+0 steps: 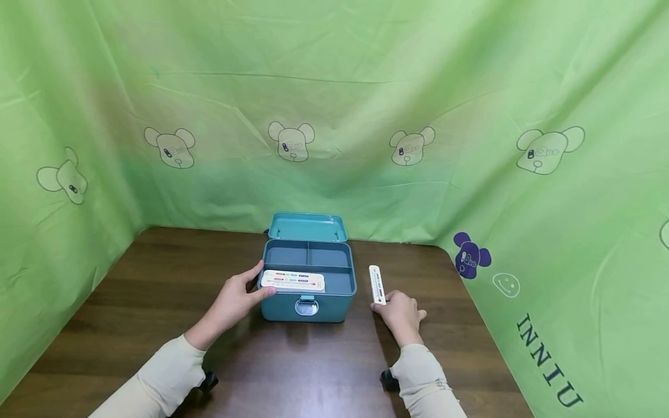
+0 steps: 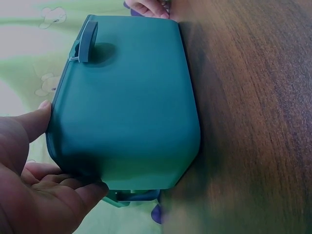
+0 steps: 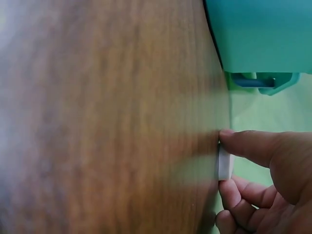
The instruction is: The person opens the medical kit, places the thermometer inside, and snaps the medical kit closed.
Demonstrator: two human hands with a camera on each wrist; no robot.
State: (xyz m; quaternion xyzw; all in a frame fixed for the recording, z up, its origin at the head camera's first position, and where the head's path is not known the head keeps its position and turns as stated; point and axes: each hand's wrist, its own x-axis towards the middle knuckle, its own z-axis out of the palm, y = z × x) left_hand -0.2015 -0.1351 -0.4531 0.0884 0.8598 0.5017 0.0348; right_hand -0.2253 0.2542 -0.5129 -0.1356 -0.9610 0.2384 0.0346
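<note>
I see one slim white case (image 1: 377, 283) right of the frame's centre on the counter (image 1: 292, 371), its near end pinched in my right grip (image 1: 401, 316). At mid-frame, my left grip (image 1: 235, 299) holds the near left corner of one teal box (image 1: 326, 310), its single lid (image 1: 307, 226) raised; apparently two white cases (image 1: 292, 281) lie inside, front left. One green cloth (image 1: 340, 64) hangs behind.

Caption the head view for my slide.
Left hand grips open teal box; right hand pinches slim white item beside it.
</note>
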